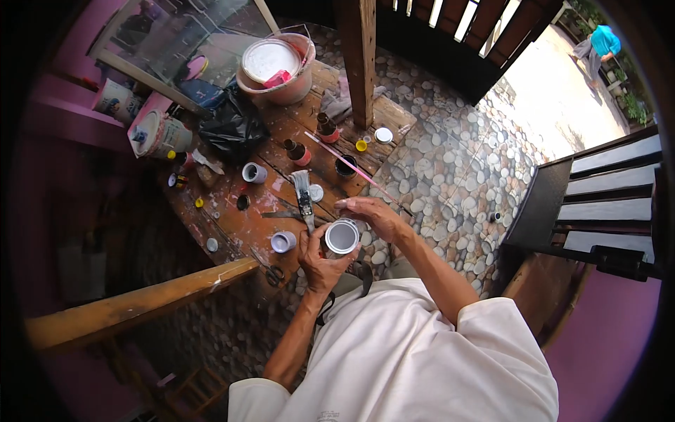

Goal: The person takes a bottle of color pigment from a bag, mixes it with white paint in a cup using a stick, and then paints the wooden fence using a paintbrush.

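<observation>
My left hand [320,264] is wrapped round a small open paint tin [342,238] with grey paint inside, held in front of my body. A paintbrush [303,191] with pale, paint-coated bristles points away from me. Its handle runs down to the left thumb, and whether the fingers grip it too I cannot tell. Beside the tin's far right rim is my right hand [377,216], fingers stretched out and nothing visible in them. Left of the tin, a small cup of lilac paint [283,242] stands on the wooden table [232,228].
Scissors [273,273], brown bottles [298,152], a dark open tin [345,167] and a pink-white stick [348,163] lie around the table. Behind are a bucket [302,81] and a black plastic bag [235,126]. A wooden post [362,63] rises there. Outside, a person [602,46] is visible.
</observation>
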`<state>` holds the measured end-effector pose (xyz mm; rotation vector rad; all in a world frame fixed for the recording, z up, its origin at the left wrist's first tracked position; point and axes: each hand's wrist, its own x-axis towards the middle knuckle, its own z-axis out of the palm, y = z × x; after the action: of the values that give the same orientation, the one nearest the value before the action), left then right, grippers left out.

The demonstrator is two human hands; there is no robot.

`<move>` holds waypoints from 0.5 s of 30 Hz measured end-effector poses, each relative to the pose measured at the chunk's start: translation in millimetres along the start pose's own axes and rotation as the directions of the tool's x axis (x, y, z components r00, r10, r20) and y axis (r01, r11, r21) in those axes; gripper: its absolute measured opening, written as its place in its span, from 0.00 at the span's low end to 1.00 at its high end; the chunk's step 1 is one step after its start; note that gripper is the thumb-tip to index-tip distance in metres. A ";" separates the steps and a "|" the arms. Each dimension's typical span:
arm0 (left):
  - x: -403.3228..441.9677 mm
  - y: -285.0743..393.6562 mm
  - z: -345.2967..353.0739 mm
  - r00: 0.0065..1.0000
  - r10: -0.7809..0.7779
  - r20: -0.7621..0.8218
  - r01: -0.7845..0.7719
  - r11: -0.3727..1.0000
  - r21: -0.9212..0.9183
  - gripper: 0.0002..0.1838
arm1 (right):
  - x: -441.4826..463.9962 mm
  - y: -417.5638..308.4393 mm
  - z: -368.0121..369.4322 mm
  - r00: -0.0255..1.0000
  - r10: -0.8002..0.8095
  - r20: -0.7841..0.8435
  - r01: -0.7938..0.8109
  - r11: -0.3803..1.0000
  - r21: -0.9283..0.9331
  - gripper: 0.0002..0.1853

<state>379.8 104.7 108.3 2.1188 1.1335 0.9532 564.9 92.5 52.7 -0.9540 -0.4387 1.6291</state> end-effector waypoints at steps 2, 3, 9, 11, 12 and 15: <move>1.1 5.8 9.1 0.989 0.114 0.093 -0.113 0.993 -0.024 0.35 | -5.2 -11.4 -10.4 0.989 -0.058 0.137 0.076 0.988 -0.131 0.21; 0.5 11.6 11.6 0.984 0.096 0.153 -0.093 0.995 -0.025 0.34 | -10.5 -14.1 -15.7 0.991 -0.085 0.104 0.098 0.986 -0.134 0.21; 0.9 54.1 51.1 0.900 0.267 0.345 -0.219 0.960 -0.173 0.32 | -64.2 -43.6 -51.2 0.982 0.017 0.189 -0.002 0.997 -0.076 0.11; 3.0 73.0 66.8 0.870 0.320 0.375 -0.266 0.945 -0.189 0.32 | -90.1 -64.0 -60.6 0.984 -0.010 0.180 0.035 0.990 -0.134 0.08; 4.4 81.5 77.6 0.863 0.342 0.372 -0.287 0.938 -0.196 0.32 | -99.2 -68.2 -72.7 0.986 -0.015 0.164 0.038 0.989 -0.142 0.08; 7.3 113.1 113.5 0.847 0.364 0.386 -0.290 0.927 -0.239 0.31 | -120.9 -81.5 -106.6 0.991 -0.109 0.084 0.120 0.982 -0.146 0.07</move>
<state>525.6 39.9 125.7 2.2666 0.4606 0.6475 702.6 -18.4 89.5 -0.9632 -0.6649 1.5470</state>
